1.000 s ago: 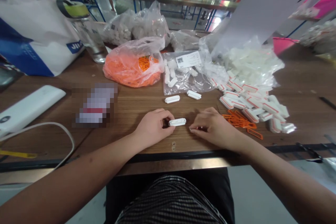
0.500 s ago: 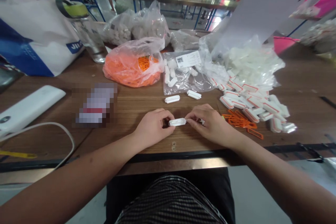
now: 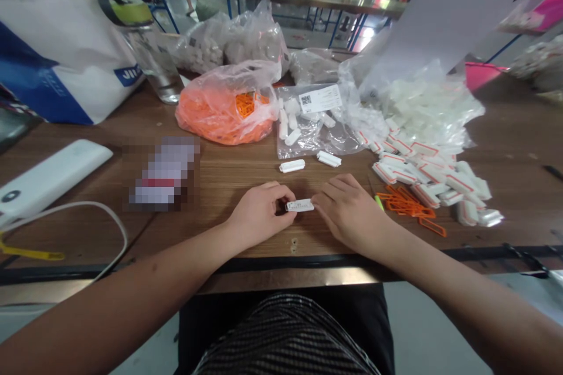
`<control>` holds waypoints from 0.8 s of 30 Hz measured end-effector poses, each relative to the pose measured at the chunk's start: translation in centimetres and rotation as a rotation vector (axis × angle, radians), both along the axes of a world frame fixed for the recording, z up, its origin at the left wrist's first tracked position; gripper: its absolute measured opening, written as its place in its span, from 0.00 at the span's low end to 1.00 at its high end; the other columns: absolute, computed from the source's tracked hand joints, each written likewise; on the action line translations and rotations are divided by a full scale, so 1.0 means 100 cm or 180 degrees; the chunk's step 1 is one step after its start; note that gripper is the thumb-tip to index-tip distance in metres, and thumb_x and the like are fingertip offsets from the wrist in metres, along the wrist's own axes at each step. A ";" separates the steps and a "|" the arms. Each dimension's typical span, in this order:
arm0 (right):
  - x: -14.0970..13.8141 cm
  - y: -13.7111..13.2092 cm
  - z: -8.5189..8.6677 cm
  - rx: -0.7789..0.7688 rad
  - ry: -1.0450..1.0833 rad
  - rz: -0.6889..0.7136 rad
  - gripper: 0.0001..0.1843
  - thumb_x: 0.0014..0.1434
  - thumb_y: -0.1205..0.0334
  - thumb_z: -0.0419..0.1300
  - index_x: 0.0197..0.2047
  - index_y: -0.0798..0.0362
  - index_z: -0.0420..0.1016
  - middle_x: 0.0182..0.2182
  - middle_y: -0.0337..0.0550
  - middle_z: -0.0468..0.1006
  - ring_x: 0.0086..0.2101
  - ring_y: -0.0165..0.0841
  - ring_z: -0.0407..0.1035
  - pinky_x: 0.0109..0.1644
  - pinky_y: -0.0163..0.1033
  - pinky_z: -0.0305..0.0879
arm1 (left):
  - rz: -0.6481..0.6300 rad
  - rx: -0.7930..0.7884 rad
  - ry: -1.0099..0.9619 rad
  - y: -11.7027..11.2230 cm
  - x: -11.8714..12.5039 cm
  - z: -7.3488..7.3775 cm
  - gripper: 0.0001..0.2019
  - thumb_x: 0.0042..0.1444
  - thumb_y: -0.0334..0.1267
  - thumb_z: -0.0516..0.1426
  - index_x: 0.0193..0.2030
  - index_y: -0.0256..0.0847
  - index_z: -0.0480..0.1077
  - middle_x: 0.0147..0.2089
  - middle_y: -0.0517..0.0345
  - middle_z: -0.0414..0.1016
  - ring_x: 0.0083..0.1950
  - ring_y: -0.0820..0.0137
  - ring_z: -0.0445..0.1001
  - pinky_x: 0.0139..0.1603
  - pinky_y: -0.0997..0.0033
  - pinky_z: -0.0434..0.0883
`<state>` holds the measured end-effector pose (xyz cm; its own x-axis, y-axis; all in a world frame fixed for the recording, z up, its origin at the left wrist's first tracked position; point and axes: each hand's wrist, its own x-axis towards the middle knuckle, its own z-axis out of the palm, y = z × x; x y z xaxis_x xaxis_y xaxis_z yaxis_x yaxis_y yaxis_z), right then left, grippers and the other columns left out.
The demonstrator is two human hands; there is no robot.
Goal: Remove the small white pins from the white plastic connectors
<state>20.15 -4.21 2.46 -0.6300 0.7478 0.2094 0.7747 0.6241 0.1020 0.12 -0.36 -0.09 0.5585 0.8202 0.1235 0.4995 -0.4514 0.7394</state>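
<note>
A small, narrow white plastic casing (image 3: 299,205) is held low over the table in front of me. My left hand (image 3: 259,211) pinches its left end between thumb and fingers. At the other end, the bent fingers of my right hand (image 3: 345,208) close on the casing; the thumb is hidden under the hand. Just beyond my hands lie two more white casings (image 3: 292,166), apart from each other. Orange rectangular frames (image 3: 407,202) lie loose to the right of my right hand, by a thin tool with a yellow-green part (image 3: 379,202).
Behind the frames is a heap of white casings with orange outlines (image 3: 433,173). Clear bags, a bag of orange parts (image 3: 224,111) and a water bottle (image 3: 152,58) stand farther back. To the left are a white device with a cable (image 3: 57,176) and a blurred-out flat item (image 3: 165,173).
My right hand has rolled over so its back faces up, and its thumb is now hidden. The left hand keeps its pinch on the casing. The view has shifted slightly.
</note>
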 end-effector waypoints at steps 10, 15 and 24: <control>-0.001 -0.005 -0.004 0.0096 0.0154 -0.0055 0.10 0.61 0.73 0.54 0.34 0.57 0.77 0.27 0.46 0.75 0.30 0.37 0.64 0.43 0.44 0.54 | 0.0020 0.0020 -0.0040 0.000 -0.002 -0.002 0.04 0.49 0.31 0.61 0.34 0.41 0.74 0.29 0.64 0.68 0.26 0.75 0.64 0.33 0.73 0.64; 0.007 -0.006 -0.008 -0.0191 0.0839 -0.0067 0.11 0.65 0.68 0.53 0.42 0.56 0.78 0.29 0.44 0.80 0.31 0.35 0.69 0.42 0.42 0.58 | -0.0011 0.0057 -0.0014 0.001 -0.002 0.000 0.05 0.49 0.30 0.61 0.34 0.41 0.74 0.29 0.64 0.69 0.27 0.75 0.65 0.33 0.72 0.65; 0.004 -0.009 -0.013 0.0237 0.0646 0.0058 0.11 0.64 0.68 0.54 0.38 0.58 0.79 0.26 0.43 0.79 0.29 0.34 0.69 0.44 0.44 0.58 | -0.0004 0.0098 -0.0068 0.000 -0.002 -0.001 0.03 0.50 0.31 0.61 0.33 0.40 0.74 0.28 0.64 0.68 0.26 0.76 0.64 0.32 0.73 0.64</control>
<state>20.58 -5.14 1.18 -0.5826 0.7144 0.3876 0.7727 0.6348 -0.0086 -0.04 -0.37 -0.20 0.5564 0.8153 0.1605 0.4832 -0.4747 0.7357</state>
